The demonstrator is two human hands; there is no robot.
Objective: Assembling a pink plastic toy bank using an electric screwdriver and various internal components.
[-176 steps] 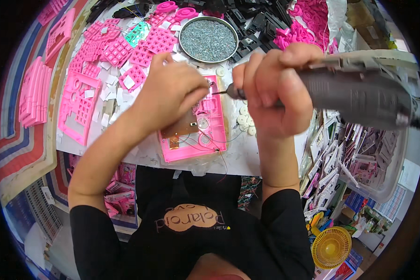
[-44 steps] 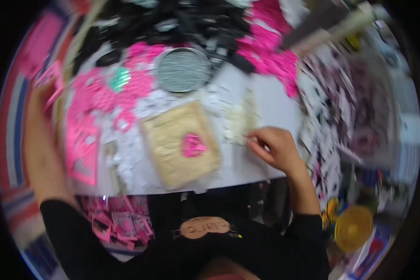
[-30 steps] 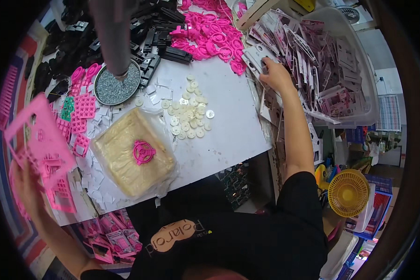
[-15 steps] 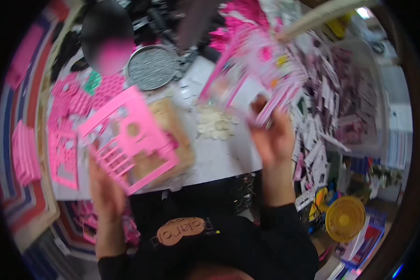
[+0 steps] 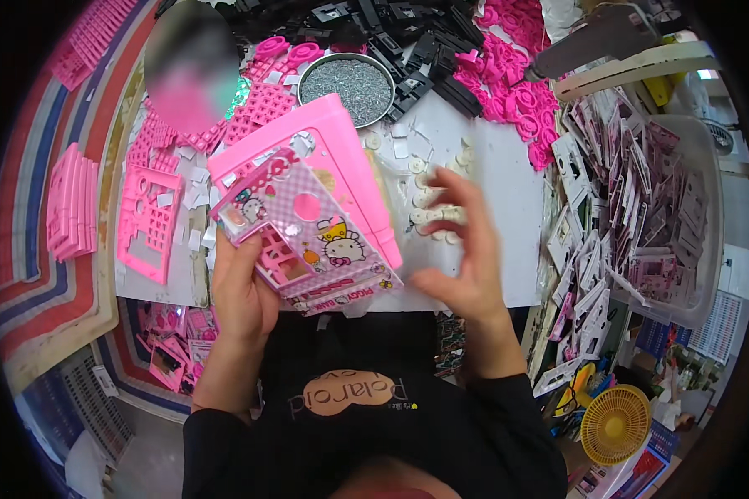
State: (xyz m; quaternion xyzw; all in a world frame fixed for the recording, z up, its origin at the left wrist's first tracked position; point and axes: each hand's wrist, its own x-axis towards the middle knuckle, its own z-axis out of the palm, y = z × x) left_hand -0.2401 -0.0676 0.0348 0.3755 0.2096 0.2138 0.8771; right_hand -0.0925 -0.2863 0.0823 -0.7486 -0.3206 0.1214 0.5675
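My left hand (image 5: 245, 291) grips the lower left edge of a printed panel (image 5: 312, 229) with cartoon cats and a purple check pattern, its thumb on the face. Behind that panel, and largely covered by it, a bright pink plastic frame (image 5: 329, 121) tilts over the table. Just right of the panel, my right hand (image 5: 474, 270) is open, fingers apart and curved, with nothing in it. Small round whitish discs (image 5: 424, 200) lie on the white tabletop beyond its fingers.
A round tin of grey metal bits (image 5: 345, 87) stands at the back, beside black plastic parts (image 5: 424, 50) and bright pink parts (image 5: 508, 83). Pink frames (image 5: 150, 224) lie at left. Printed panels (image 5: 595, 183) pile up at right, before a clear bin (image 5: 711, 249). A power screwdriver (image 5: 595, 41) hangs at upper right.
The printed panel has come from my right hand onto the pink frame and is now in my left hand's grip. My right hand has let go. The view has shifted.
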